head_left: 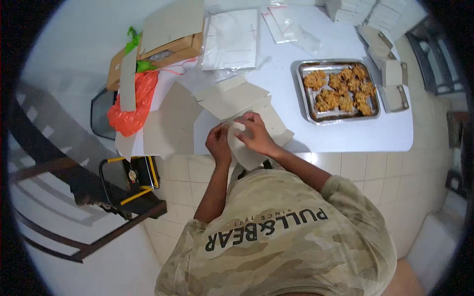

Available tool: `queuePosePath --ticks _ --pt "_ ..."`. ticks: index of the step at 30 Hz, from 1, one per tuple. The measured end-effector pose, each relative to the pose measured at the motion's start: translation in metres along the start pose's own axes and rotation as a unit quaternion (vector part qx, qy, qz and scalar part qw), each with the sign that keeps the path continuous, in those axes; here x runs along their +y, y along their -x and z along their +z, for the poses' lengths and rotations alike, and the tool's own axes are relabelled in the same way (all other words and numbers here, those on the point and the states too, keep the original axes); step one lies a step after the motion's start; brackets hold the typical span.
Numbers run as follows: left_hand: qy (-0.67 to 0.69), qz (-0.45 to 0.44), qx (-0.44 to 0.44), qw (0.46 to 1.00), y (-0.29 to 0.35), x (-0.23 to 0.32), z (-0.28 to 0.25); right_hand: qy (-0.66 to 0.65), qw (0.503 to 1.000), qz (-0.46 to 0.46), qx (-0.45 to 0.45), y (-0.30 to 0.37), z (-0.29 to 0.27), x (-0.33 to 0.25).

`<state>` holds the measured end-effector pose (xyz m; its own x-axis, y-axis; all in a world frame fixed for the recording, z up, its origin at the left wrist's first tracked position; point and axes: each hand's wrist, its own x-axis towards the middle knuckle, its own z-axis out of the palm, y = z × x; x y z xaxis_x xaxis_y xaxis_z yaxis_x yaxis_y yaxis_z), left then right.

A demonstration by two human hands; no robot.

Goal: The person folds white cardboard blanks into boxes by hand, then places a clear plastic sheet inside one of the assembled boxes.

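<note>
At the table's front edge I hold a grey-beige cardboard blank close to my body, its lower part bent down past the edge. My left hand pinches the blank's left side, fingertips closed together. My right hand grips its upper right side, with thumb and fingers bent around the card. Just beyond my hands lies another flat cardboard blank with creased flaps. More flat cardboard lies to the left of my left hand.
On the white table, a metal tray holds several fried pieces. Opened small boxes line the right edge. Behind are a plastic-wrapped white stack and a cardboard box; a red plastic bag hangs left.
</note>
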<state>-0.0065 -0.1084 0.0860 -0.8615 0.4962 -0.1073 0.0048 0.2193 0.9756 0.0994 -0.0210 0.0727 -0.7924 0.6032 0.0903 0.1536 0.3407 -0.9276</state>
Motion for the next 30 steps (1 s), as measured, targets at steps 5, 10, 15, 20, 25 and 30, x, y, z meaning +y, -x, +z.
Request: queuePosePath --ticks 5,10,15,20,25,30 --pt "-0.211 0.358 -0.071 0.907 0.049 0.079 0.016 -0.54 0.819 0.195 -0.014 0.011 -0.072 -0.069" --pt "-0.13 0.515 -0.139 0.836 0.055 0.13 0.023 -0.521 0.844 0.037 -0.121 0.03 -0.104 -0.057" --pt "-0.125 0.519 -0.144 0.833 0.055 0.12 0.003 -0.42 0.895 0.121 -0.085 0.026 -0.092 -0.081" --pt "-0.13 0.503 -0.179 0.835 0.04 0.122 -0.027 -0.498 0.852 0.157 -0.026 0.018 -0.064 -0.104" --pt "-0.124 0.522 -0.199 0.82 0.023 0.118 -0.056 -0.5 0.856 0.124 -0.056 0.011 -0.04 -0.118" --pt "-0.159 0.52 -0.196 0.816 0.004 0.128 -0.092 -0.491 0.861 0.127 -0.044 0.003 -0.009 -0.121"
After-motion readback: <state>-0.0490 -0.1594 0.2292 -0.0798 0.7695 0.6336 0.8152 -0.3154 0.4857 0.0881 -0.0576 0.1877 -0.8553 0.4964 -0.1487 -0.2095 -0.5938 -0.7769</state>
